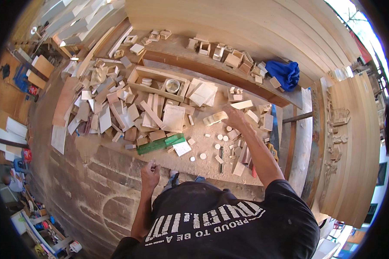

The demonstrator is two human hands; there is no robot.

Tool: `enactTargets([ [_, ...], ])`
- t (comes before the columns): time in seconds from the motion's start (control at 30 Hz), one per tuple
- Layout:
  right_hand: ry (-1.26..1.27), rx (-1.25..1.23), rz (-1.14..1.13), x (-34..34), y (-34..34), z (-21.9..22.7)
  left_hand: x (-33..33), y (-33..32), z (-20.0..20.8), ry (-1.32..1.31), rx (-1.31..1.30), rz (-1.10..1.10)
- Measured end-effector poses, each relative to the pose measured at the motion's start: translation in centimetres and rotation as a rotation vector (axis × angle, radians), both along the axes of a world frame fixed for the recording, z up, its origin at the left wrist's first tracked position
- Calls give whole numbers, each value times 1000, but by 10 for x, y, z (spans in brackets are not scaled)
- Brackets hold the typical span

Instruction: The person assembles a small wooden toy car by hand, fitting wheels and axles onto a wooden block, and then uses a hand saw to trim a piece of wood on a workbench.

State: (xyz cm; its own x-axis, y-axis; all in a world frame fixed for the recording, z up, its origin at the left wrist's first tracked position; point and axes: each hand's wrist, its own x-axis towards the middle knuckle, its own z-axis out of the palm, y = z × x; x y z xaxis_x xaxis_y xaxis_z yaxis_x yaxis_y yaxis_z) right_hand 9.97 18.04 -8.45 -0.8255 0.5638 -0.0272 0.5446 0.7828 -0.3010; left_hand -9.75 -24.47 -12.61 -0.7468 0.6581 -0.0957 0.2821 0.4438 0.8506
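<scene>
My right hand (pixel 234 117) reaches across the workbench, palm down. It lies between a pale curved wooden block (pixel 215 118) on its left and a straight wooden block (pixel 242 104) just beyond it. Its fingertips are hidden, so whether it grips either block cannot be made out. My left hand (pixel 150 174) is held low near the bench's front edge, fingers curled together; anything in them is too small to see. In front of it lie a green translucent piece (pixel 161 144) and a white card (pixel 182 148). Small round wooden discs (pixel 203 156) and a dark thin rod (pixel 221 160) lie on the dusty surface.
Wood offcuts (pixel 112 108) are heaped on the left. A wooden tray (pixel 157 91) holds a round tub (pixel 173 86); flat wood squares (pixel 202 93) are stacked beside it. Small wooden assemblies (pixel 233 58) and a blue cloth (pixel 283 74) sit on the back ledge. Boards (pixel 354 151) stand at right.
</scene>
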Motion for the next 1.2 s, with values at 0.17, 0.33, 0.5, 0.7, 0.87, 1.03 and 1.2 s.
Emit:
enactTargets([
  [0.17, 347, -236, -377, 56, -44, 24, -6, 64, 13, 178, -8, -149],
  [0.33, 520, -270, -638, 147, -142, -9, -7, 188, 44, 301, -93, -449],
  [0.5, 321, -446, -964, 218, -250, -52, -2, 300, 50, 384, -86, -727],
  [0.7, 153, -414, -1249, 312, -393, -158, 41, 372, 41, 574, -444, -951],
  [0.87, 55, -691, -1397, 337, -453, -176, 66, 377, 44, 626, -563, -965],
  [1.03, 75, -794, -1419, 350, -460, -189, 66, 376, 45, 580, -582, -896],
  [1.2, 180, -925, -1475, 369, -436, -210, 56, 357, 58, 518, -466, -848],
])
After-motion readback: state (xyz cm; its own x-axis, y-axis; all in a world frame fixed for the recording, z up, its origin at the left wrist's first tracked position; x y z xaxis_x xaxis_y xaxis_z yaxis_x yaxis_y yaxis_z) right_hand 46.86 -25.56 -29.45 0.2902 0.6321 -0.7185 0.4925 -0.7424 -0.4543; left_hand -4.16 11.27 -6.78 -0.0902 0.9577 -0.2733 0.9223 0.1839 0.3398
